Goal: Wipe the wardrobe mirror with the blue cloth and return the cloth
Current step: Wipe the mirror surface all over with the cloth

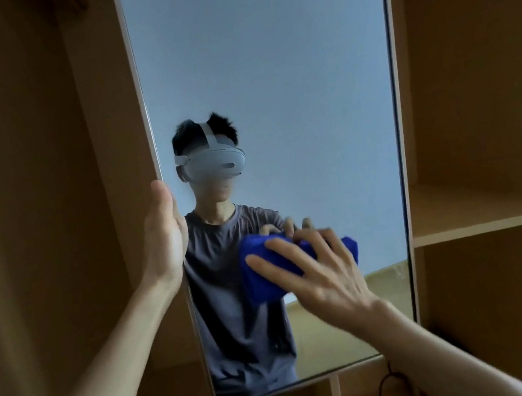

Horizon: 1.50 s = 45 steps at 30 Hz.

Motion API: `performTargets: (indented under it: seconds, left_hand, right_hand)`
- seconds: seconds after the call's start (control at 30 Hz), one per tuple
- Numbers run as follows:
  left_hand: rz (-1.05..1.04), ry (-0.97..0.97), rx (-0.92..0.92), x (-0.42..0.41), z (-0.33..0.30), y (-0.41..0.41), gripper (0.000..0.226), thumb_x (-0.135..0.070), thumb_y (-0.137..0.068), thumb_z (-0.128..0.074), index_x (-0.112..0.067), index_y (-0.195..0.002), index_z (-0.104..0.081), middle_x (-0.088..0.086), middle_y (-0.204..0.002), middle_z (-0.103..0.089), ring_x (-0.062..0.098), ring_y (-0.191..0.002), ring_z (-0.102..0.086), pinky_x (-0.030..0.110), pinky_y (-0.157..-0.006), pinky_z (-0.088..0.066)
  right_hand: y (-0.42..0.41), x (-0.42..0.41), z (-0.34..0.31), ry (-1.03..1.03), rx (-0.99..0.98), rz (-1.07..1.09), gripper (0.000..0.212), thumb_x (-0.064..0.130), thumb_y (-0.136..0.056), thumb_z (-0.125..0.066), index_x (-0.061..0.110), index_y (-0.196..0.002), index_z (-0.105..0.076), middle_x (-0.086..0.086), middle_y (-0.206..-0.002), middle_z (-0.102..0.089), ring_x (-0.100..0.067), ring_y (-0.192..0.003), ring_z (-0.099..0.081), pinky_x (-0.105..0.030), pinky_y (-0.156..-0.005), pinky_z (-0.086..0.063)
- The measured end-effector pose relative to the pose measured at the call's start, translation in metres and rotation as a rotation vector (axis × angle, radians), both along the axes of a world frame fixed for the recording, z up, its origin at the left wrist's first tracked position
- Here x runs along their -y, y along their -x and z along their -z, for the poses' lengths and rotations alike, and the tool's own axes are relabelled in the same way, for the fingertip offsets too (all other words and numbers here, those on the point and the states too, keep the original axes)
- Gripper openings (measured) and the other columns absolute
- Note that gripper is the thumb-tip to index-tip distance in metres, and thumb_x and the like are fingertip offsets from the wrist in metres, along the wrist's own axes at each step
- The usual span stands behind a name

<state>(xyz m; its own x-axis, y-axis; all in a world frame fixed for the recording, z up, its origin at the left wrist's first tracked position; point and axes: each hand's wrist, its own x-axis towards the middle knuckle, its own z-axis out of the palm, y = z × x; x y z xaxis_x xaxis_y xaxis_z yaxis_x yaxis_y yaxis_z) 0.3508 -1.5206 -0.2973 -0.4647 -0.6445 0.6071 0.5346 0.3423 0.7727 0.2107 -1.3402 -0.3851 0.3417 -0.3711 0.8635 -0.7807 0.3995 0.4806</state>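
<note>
The tall wardrobe mirror fills the middle of the view, with a thin pale frame. My left hand grips its left edge at mid height, thumb on the front of the frame. My right hand presses the bunched blue cloth flat against the lower part of the glass with spread, straight fingers. The cloth's right end shows past my fingers. The mirror reflects a person in a grey T-shirt wearing a white headset.
Wooden wardrobe panels surround the mirror. An open shelf sits to the right at cloth height, with another compartment below it. A thin black cord hangs near the mirror's lower right corner.
</note>
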Motion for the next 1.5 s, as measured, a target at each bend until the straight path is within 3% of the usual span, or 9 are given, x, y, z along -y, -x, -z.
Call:
performTargets:
  seconds: [0.13, 0.2, 0.43, 0.5, 0.6, 0.87, 1.1, 1.27, 1.5]
  left_hand:
    - [0.003, -0.035, 0.012, 0.001, 0.016, -0.003, 0.047, -0.073, -0.087, -0.043, -0.036, -0.057, -0.047, -0.016, -0.053, -0.030, 0.004, -0.056, -0.025, 0.020, -0.066, -0.030]
    - [0.013, -0.042, 0.004, 0.003, 0.026, -0.003, 0.043, -0.069, -0.092, -0.043, -0.036, -0.067, -0.055, -0.012, -0.064, -0.045, 0.005, -0.063, -0.041, 0.027, -0.103, -0.036]
    - [-0.024, -0.021, 0.068, -0.005, 0.053, -0.002, 0.039, -0.069, -0.094, -0.036, -0.040, -0.074, -0.053, -0.016, -0.078, -0.044, -0.001, -0.067, -0.042, 0.048, -0.119, -0.022]
    - [-0.087, 0.022, 0.116, -0.008, 0.055, -0.001, 0.050, -0.064, -0.098, -0.029, -0.029, -0.106, -0.063, 0.004, -0.105, -0.063, 0.018, -0.095, -0.061, 0.052, -0.118, -0.021]
    - [0.034, -0.121, 0.004, -0.011, 0.053, -0.002, 0.072, -0.061, -0.097, -0.039, -0.014, -0.151, -0.038, 0.004, -0.159, -0.036, 0.024, -0.149, -0.027, 0.040, -0.123, -0.015]
    - [0.167, -0.143, -0.014, -0.009, 0.057, 0.000, 0.065, -0.061, -0.097, -0.043, -0.015, -0.142, -0.050, 0.003, -0.150, -0.046, 0.018, -0.143, -0.032, 0.033, -0.119, -0.026]
    - [0.000, -0.005, 0.094, -0.008, 0.060, -0.007, 0.076, -0.062, -0.098, -0.032, -0.003, -0.145, -0.044, 0.023, -0.155, -0.035, 0.035, -0.144, -0.035, 0.048, -0.123, -0.008]
    - [0.199, -0.099, -0.046, -0.008, 0.060, -0.013, 0.066, -0.056, -0.103, -0.022, -0.010, -0.128, -0.061, 0.011, -0.127, -0.068, 0.021, -0.118, -0.064, 0.031, -0.098, -0.052]
    - [0.383, -0.132, 0.026, 0.002, 0.078, -0.025, 0.079, -0.067, -0.098, -0.014, -0.012, -0.133, -0.058, 0.014, -0.127, -0.068, 0.028, -0.118, -0.064, 0.040, -0.095, -0.052]
  right_hand:
    - [0.010, -0.001, -0.023, 0.084, -0.092, 0.016, 0.052, 0.007, -0.087, -0.068, 0.032, -0.133, -0.066, -0.004, -0.128, -0.069, -0.033, -0.101, -0.054, -0.043, -0.076, -0.045]
    - [0.021, -0.005, -0.050, 0.134, -0.037, 0.072, 0.073, 0.011, -0.070, -0.076, 0.036, -0.137, -0.060, -0.001, -0.133, -0.063, -0.033, -0.104, -0.051, -0.043, -0.078, -0.043]
    - [0.020, -0.002, -0.131, 0.464, 0.429, 0.019, 0.066, 0.013, -0.087, -0.044, 0.040, -0.147, -0.046, 0.002, -0.142, -0.051, -0.036, -0.116, -0.047, -0.045, -0.091, -0.035]
    - [0.008, 0.009, -0.121, 0.464, 0.458, 0.011, 0.067, 0.019, -0.084, -0.051, 0.038, -0.148, -0.045, 0.001, -0.143, -0.051, -0.036, -0.114, -0.048, -0.045, -0.091, -0.036]
    - [-0.011, 0.027, -0.069, 0.315, 0.245, 0.004, 0.064, 0.032, -0.079, -0.060, 0.032, -0.143, -0.055, -0.001, -0.137, -0.059, -0.037, -0.106, -0.054, -0.045, -0.087, -0.038]
    - [-0.016, 0.045, -0.013, 0.027, -0.169, -0.075, 0.058, 0.015, -0.080, -0.061, 0.029, -0.136, -0.063, -0.003, -0.123, -0.068, -0.034, -0.088, -0.061, -0.042, -0.073, -0.042]
    - [-0.031, 0.067, -0.134, 0.389, 0.232, -0.082, 0.062, 0.022, -0.075, -0.061, 0.034, -0.136, -0.060, 0.002, -0.129, -0.062, -0.036, -0.101, -0.056, -0.044, -0.082, -0.041]
    - [-0.042, 0.070, -0.032, 0.186, 0.048, -0.161, 0.058, 0.032, -0.078, -0.063, 0.029, -0.135, -0.063, -0.002, -0.129, -0.065, -0.037, -0.101, -0.058, -0.045, -0.083, -0.042]
    - [-0.035, 0.067, 0.005, 0.078, -0.142, -0.179, 0.055, 0.018, -0.080, -0.068, 0.030, -0.134, -0.065, -0.002, -0.124, -0.068, -0.035, -0.097, -0.062, -0.044, -0.080, -0.045]
